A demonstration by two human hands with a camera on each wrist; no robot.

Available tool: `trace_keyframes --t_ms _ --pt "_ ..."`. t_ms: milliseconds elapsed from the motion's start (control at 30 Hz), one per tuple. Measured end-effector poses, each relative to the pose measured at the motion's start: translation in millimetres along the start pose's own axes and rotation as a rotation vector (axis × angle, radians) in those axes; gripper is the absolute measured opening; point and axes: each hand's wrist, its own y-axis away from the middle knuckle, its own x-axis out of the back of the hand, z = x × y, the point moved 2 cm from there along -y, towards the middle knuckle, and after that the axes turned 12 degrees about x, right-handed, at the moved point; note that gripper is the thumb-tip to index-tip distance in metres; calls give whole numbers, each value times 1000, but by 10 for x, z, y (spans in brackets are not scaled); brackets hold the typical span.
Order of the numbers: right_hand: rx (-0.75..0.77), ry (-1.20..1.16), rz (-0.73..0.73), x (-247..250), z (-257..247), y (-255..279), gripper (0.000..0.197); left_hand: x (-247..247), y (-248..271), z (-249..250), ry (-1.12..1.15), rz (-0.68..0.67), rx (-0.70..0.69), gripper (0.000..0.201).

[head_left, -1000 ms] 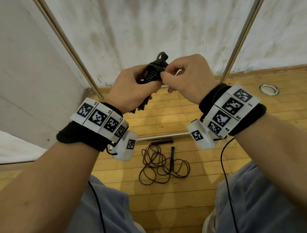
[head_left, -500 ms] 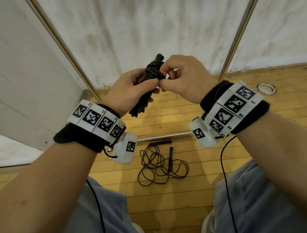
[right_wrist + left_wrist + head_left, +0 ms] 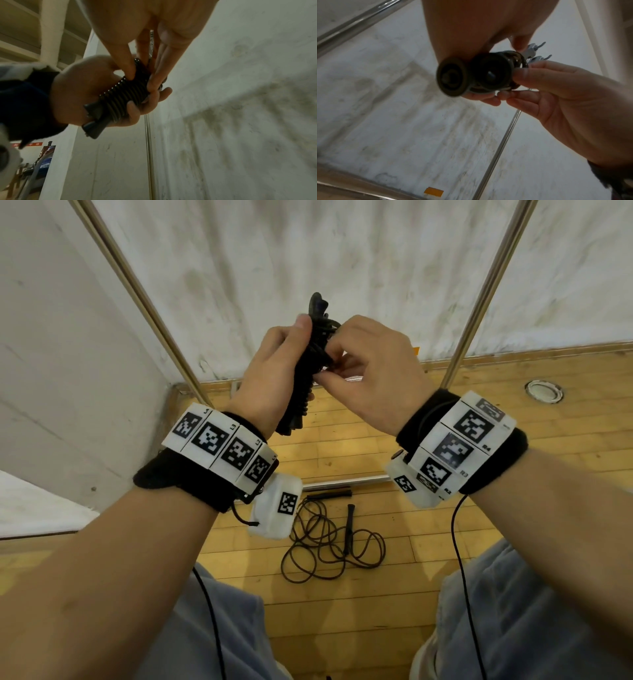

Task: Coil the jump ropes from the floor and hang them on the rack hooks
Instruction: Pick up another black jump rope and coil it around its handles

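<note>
On the left, our left hand [image 3: 274, 371] grips the wound rope [image 3: 305, 378] round its middle, fingers and thumb curled about the two handles, which lie side by side with cord wrapped tightly over them. The left wrist view shows both handle ends [image 3: 471, 75] facing the camera; the right wrist view shows the turns packed close and even — the coil on this rope looks almost finished.

At centre, the bundle is held up at chest height before the wall [image 3: 308, 251], between two slanting rack poles [image 3: 137, 292]. It is not on any hook.

To the right, our right hand [image 3: 370, 371] pinches at the top of the bundle with fingertips. We judge it is tucking or securing the cord's last turn, though the cord end itself is hidden behind the fingers.

Two metal hooks [image 3: 537, 52] show just beyond the bundle in the left wrist view, seemingly bare.

Below, a second rope [image 3: 329, 542] lies loose and tangled on the wooden floor [image 3: 479, 525] — untouched.

Outstanding: finish the tuck, hang this rope, then coil and hang the second.
</note>
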Motion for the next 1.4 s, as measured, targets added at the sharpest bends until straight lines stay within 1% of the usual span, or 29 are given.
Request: trace_keyframes --t_ms 67,167,233,267,367,433,467,567,667,733,767,933,1067,1133,1200,1267,1333,1400 --pt "-1 -9 12 9 -7 -10 13 -18 -9 0 -20 35 8 49" --pt "22 9 23 58 -27 -15 8 -40 -5 -9 51 30 -18 27" --pt "34 57 33 78 -33 -26 9 -58 9 -6 103 -6 -30 19" --pt "32 86 43 86 -37 -34 11 -70 19 -4 117 -29 -31 19" --pt "0 136 100 111 -18 -54 12 -109 29 16 131 -73 -39 27" --pt "-17 106 122 103 -28 -47 9 -96 32 43 138 -48 -63 26" --pt "-33 56 130 91 -34 -46 7 -79 35 57 120 -20 -85 25" --pt "-164 -153 122 47 -34 -56 7 -31 54 71 34 39 -154 30" --pt "-414 -442 112 16 21 -59 11 10 76 53 -46 55 -198 42" --pt "-572 -671 125 -12 60 -38 12 41 78 41 -102 71 -213 41" --pt "-608 -717 130 -31 69 -32 11 52 74 37 -133 76 -224 39" --pt "-648 -540 180 -91 130 -35 21 24 47 -10 -319 142 -312 37" --pt "-747 -592 287 -9 297 -23 20 1 40 -49 -366 163 -304 36" --pt "-738 -601 265 -16 311 -12 19 3 23 -78 -374 165 -301 35" --pt "-701 -591 179 -84 265 8 17 -5 1 -114 -378 169 -284 34" --pt "-643 -543 86 -139 206 19 19 -24 -20 -132 -354 181 -255 38" --pt "-604 -535 51 -157 172 12 23 -25 -39 -127 -313 232 -227 47" --pt "-603 -553 52 -157 163 11 27 -9 -66 -122 -248 298 -212 46"
